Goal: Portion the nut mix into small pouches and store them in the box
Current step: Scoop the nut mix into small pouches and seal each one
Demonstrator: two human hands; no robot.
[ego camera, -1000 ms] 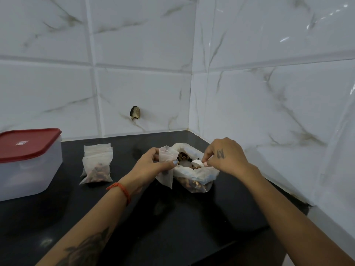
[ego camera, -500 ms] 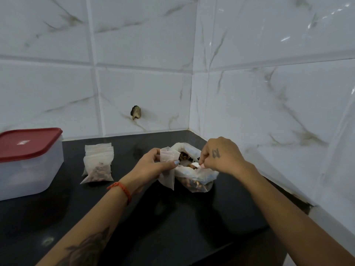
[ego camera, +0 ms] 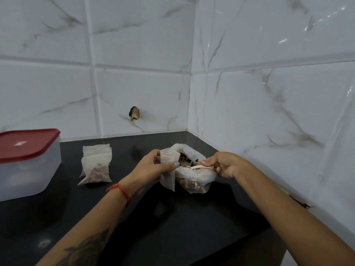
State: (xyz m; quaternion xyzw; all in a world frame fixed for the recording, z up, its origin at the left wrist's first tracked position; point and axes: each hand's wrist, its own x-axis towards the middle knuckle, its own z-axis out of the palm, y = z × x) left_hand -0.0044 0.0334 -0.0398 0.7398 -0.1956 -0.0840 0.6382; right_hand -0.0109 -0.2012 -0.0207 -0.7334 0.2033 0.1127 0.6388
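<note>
Nearest the camera, two forearms reach over the black worktop (ego camera: 192, 227), the left one with a tattoo and an orange wrist thread (ego camera: 120, 191). Landmark: the big open bag of nut mix (ego camera: 194, 175), standing near the worktop's back corner. The left hand (ego camera: 151, 167) pinches a small empty pouch (ego camera: 168, 169) that touches the bag's left side, its mouth held up. The right hand (ego camera: 224, 166), at the bag's right rim, grips a white scoop (ego camera: 197, 167) lying across the bag's opening over the nuts. Left of the bag, apart from it, a filled pouch (ego camera: 96, 170) leans on a stack of pouches (ego camera: 97, 150). Further left stands the clear box (ego camera: 28, 175) with its red lid (ego camera: 25, 144) on. Behind the bag, marbled wall tiles (ego camera: 144, 54) carry a small hole (ego camera: 134, 113).
</note>
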